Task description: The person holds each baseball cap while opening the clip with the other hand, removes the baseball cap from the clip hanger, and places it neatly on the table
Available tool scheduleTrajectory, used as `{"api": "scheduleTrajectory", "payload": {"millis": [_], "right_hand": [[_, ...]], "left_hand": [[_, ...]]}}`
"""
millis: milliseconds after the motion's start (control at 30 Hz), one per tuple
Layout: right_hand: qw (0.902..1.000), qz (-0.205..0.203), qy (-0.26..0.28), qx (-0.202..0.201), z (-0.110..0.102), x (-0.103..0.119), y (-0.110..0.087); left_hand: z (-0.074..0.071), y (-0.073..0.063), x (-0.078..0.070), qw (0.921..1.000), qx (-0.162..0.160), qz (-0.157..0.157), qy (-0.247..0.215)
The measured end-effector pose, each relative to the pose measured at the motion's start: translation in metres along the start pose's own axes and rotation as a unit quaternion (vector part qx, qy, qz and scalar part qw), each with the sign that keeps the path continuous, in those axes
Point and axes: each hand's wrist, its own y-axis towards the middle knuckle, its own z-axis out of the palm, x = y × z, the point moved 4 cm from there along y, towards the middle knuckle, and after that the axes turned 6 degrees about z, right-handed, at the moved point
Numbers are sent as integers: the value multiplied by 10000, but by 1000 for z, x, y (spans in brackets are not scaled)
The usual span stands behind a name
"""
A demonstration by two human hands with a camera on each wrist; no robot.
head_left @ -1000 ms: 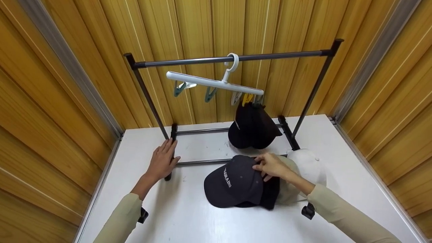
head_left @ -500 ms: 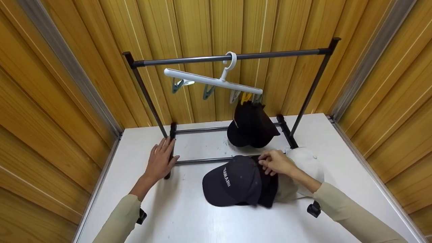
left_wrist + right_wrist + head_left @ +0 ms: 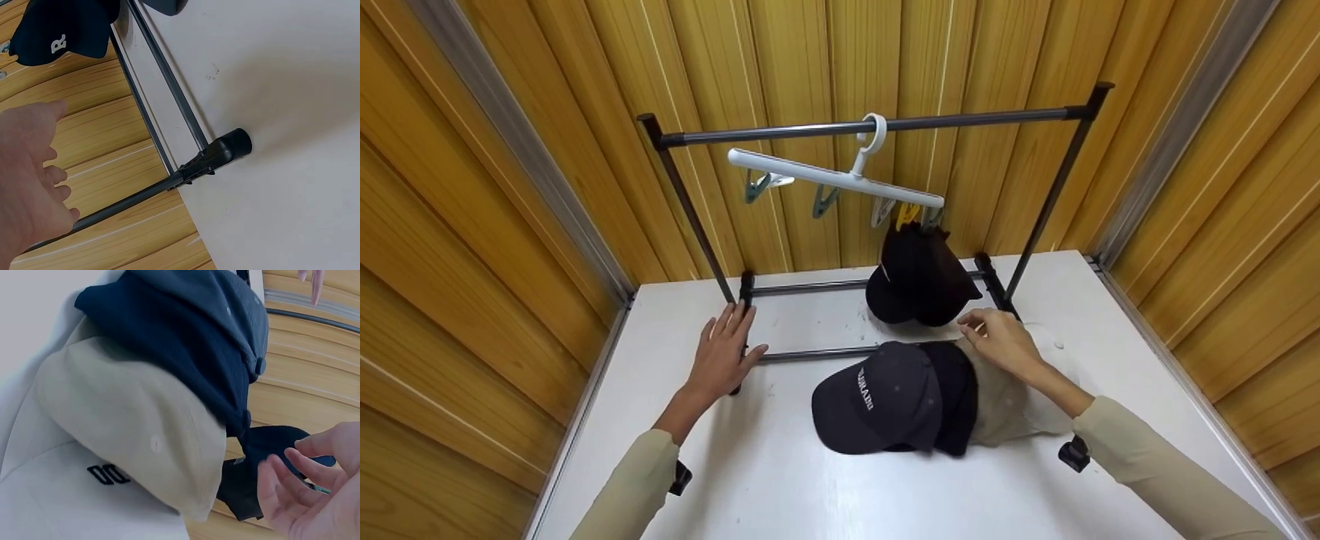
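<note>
Several caps lie nested in a row on the white tabletop. In front is a charcoal cap [image 3: 877, 397] with white lettering, then a black cap [image 3: 958, 397], a beige cap [image 3: 140, 405] and a white cap [image 3: 73, 500]. My right hand [image 3: 1001, 341] hovers over the beige and white caps, its fingers loosely bent and holding nothing. My left hand [image 3: 722, 351] has its fingers extended beside the left foot of the black rack. Above the row, a dark cap [image 3: 919, 277] hangs from a white hanger [image 3: 836, 178], clipped by a yellow clip [image 3: 908, 216].
The rack's top rail [image 3: 780, 133] carries the hanger, which tilts down to the right. Green clips [image 3: 825, 201] hang from its left half. Two lower bars [image 3: 810, 354] cross near the table [image 3: 780, 480]. Wood-panelled walls [image 3: 495, 247] enclose the sides and back.
My right hand has drawn away from the charcoal and black caps, moving right over the beige and white ones. More of the black cap shows. My left hand stays by the rack.
</note>
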Motion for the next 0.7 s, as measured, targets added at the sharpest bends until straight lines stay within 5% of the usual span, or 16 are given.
{"api": "scheduleTrajectory", "payload": {"millis": [367,700], "right_hand": [[9985,-532,112,-76,0,-9,9],[9973,98,-261,685,4,-21,4]], "left_hand": [[1,1,0,10000,51,66,-9],[9,0,-11,9997,147,160,-145]]}}
